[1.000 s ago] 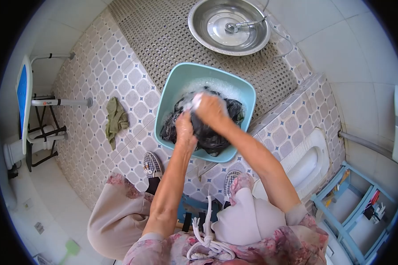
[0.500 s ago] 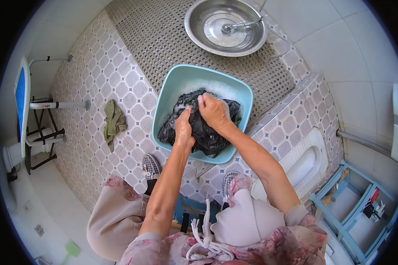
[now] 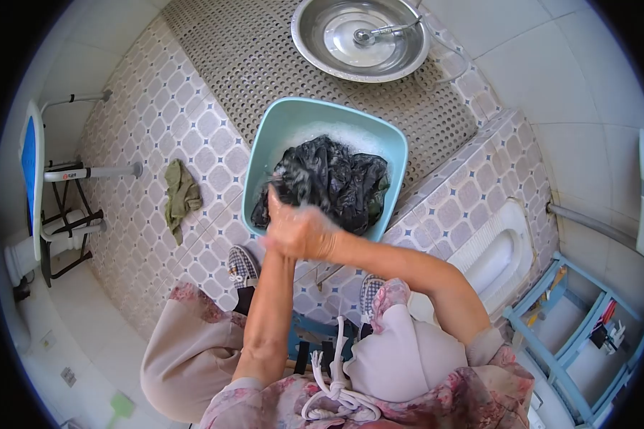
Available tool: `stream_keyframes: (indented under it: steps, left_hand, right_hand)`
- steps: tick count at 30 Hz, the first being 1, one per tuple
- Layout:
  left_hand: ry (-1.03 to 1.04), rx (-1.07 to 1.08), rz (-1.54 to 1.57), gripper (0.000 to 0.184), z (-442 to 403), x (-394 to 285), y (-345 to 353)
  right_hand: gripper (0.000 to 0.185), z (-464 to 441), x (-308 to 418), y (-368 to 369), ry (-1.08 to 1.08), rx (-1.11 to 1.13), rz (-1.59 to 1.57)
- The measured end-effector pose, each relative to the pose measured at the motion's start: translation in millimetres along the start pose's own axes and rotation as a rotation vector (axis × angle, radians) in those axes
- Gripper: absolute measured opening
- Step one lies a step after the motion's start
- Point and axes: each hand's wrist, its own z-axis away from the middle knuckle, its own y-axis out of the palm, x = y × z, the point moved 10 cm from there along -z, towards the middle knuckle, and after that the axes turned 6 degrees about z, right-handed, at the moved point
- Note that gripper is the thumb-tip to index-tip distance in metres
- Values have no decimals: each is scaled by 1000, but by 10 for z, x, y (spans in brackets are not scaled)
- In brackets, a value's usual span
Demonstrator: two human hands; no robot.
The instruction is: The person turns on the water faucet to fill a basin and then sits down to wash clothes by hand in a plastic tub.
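Note:
A dark, wet garment point(image 3: 343, 171) lies bunched in a light-blue plastic basin point(image 3: 397, 146), with white suds along the inner far side. At the basin's near left edge, my left hand point(image 3: 277, 212) holds a gathered part of the garment, its thumb on the cloth. Across the left hand and wrist lies my right hand point(image 3: 306, 232), smeared by motion. Its fingers look curled, but what they hold, if anything, is hidden. Most of my left hand's fingers are behind it or in the cloth.
A steel bowl point(image 3: 304, 53) with a shower head point(image 3: 365, 36) stands on a perforated mat point(image 3: 236, 79). An olive cloth point(image 3: 184, 198) lies on the tiles. Right are a squat toilet point(image 3: 497, 254) and blue rack point(image 3: 558, 343); left, a folding shower seat point(image 3: 32, 175).
My right hand has moved left and nearer to me, from the middle of the garment onto my left hand. My left hand has shifted slightly left. More of the garment shows.

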Motion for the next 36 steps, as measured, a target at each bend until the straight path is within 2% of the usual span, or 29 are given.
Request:
stream_keyframes:
  steps: [1,2,4,7,8,9,11,12,15,16,17,18,20,23,26,27,30,31,33,34,36]
  left_hand:
    - [-123,-33,124,29,101,-81,228]
    - [-453,-208,308,33,367,-175,592]
    - [-756,-358,378,41,671,-414,1066]
    - [-619,-361,532,42,523,-215,982]
    - [-562,-307,531,41,445,-150,879]
    - [-463,-167,429,40,305,-41,693]
    - [-317,29,314,39,223,-32,531]
    - [-460,-32,584,37,308,-151,677]
    - [-655,-280,412,61,459,-33,736]
    - [-692,-324,383,69,612,-411,1030]
    - [-674,-321,382,66,670,-649,1200]
    - [-656,-316,378,63,678,-770,1273]
    - [-464,-199,394,56,470,-849,1159]
    - [-222,-141,317,39,262,-1014,905]
    - [-140,-119,201,29,215,-1142,817]
    - [-131,-108,184,26,213,-1147,819]
    - [-20,-161,157,26,190,-1205,774]
    - [-36,-178,168,25,196,-1183,770]
    - [-66,-211,191,25,199,-1142,770]
    - [-99,-236,237,23,189,-1082,748]
    - [-169,-287,332,22,152,-916,713]
  right_hand:
    - [29,-57,-221,30,60,29,130]
    - [26,-90,-458,22,122,62,263]
    - [21,60,-1035,106,263,54,329]
    - [16,92,-1176,-74,467,-46,267]
    - [16,55,-991,-80,373,-54,216]
    - [16,-41,-664,-158,284,-57,160]
    - [15,52,-217,-73,191,29,36]
    - [16,94,-306,-26,207,55,79]
    - [21,191,-842,66,329,82,205]
    - [26,247,-1192,20,510,75,209]
    - [30,445,-1546,51,719,68,216]
    - [32,557,-1733,132,821,191,111]
    - [33,654,-1854,228,890,284,-349]
    - [33,584,-1675,46,851,595,-703]
    - [34,423,-1574,-220,621,801,-442]
    - [28,369,-1589,-262,563,791,-387]
    - [22,268,-1678,-461,575,422,-603]
    - [13,324,-1739,-438,720,377,-722]
    - [13,333,-1768,-430,847,185,-724]
    - [15,358,-1756,-407,907,88,-721]
    - [18,227,-1463,-506,783,-38,-423]
